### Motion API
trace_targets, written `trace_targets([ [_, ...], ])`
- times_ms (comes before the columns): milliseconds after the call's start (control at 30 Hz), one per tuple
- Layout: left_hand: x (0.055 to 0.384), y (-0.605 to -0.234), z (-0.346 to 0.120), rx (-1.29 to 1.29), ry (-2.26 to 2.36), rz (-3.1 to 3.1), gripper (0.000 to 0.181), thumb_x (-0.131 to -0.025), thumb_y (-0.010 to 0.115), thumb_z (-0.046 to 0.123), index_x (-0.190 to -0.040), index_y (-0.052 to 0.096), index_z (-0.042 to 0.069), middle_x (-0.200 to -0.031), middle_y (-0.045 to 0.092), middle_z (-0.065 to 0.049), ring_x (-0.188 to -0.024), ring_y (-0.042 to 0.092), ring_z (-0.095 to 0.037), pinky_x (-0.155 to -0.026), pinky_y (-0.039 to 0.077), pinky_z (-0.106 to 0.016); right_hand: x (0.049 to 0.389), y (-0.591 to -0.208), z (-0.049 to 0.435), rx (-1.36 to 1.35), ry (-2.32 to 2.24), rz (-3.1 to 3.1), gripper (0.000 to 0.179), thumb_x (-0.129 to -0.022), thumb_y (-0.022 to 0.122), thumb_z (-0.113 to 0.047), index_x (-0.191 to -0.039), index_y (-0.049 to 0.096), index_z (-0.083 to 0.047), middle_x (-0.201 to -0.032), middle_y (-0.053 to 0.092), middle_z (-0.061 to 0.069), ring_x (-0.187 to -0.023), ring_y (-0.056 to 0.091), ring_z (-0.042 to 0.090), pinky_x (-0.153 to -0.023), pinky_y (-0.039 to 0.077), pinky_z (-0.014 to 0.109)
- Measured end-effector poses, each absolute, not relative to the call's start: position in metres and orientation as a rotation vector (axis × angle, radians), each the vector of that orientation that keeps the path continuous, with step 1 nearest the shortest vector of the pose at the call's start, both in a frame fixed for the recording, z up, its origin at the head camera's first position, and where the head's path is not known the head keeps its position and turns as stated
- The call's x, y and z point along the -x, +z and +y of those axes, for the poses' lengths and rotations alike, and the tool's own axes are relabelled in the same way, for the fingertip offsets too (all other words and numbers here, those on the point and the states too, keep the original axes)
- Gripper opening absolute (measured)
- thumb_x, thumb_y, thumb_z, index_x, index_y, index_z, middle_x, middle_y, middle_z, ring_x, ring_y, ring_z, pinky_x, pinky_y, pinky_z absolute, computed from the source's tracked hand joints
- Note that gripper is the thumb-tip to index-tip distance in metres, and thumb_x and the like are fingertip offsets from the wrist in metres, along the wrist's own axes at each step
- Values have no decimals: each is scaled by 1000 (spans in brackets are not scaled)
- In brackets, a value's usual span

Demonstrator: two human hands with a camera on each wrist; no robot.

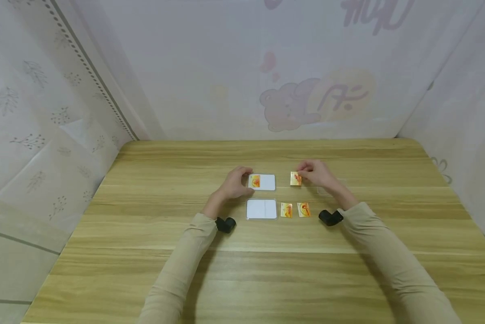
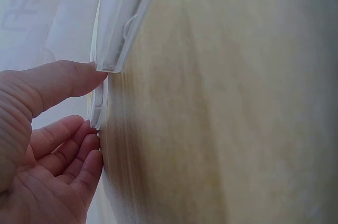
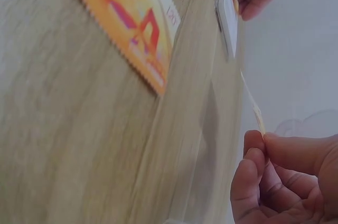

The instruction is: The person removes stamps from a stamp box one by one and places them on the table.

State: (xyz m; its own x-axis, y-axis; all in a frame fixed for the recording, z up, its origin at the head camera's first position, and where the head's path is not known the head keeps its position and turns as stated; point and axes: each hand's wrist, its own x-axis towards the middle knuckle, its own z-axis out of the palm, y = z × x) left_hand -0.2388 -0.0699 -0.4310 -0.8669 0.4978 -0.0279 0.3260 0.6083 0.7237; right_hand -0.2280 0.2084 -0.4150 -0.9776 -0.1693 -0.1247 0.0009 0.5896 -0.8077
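My left hand (image 1: 235, 182) holds a small clear-edged white case (image 1: 268, 182) at its left end, fingers at the far edge and thumb at the near edge. An orange stamp (image 1: 255, 181) lies in the case's left half. Right of it, my right hand (image 1: 316, 173) pinches another orange-yellow stamp (image 1: 295, 179) between thumb and fingers, raised off the table. In the right wrist view this held stamp (image 3: 257, 115) shows nearly edge-on. Closer to me lies a second white case (image 1: 255, 209), with no stamp visible in it.
Two loose stamps, one yellow (image 1: 286, 210) and one orange (image 1: 304, 209), lie flat right of the nearer case. A faint transparent piece (image 1: 325, 192) lies by the right forearm. Black wrist cameras (image 1: 226, 224) sit at both cuffs. The wooden table (image 1: 258, 274) meets a patterned curtain behind.
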Motion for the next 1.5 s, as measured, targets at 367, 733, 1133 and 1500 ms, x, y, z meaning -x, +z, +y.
trace_targets([
  [367, 237, -428, -69, -669, 1100, 2606, 65, -75, 74, 5, -131, 45, -9, -128, 50, -20, -121, 45, -31, -104, 35, -37, 227, -416, 213, 233, -1219, 2724, 10, -88, 59, -2, -93, 63, 6, -82, 63, 16, -68, 56, 19, -54, 45, 24],
  [733, 236, -427, -70, -667, 1117, 2599, 65, -75, 73, 4, -131, 45, -10, -128, 50, -20, -121, 44, -32, -104, 35, -37, 230, -417, 215, 337, -1053, 2847, 4, -82, 62, 2, -83, 62, 6, -75, 61, 12, -67, 54, 21, -59, 44, 29],
  [1133, 236, -427, -70, -676, 1104, 2611, 64, -74, 74, 4, -130, 46, -9, -125, 52, -20, -118, 46, -31, -102, 37, -37, 231, -416, 209, 319, -952, 2861, 3, -78, 62, 5, -76, 59, 5, -70, 60, 13, -59, 53, 18, -55, 46, 29],
  [1500, 236, -427, -70, -678, 1102, 2606, 64, -75, 73, 4, -131, 45, -9, -128, 51, -20, -120, 45, -31, -103, 36, -37, 231, -415, 207, 312, -828, 2912, 6, -78, 64, 3, -76, 58, 3, -71, 59, 12, -61, 52, 21, -55, 45, 32],
])
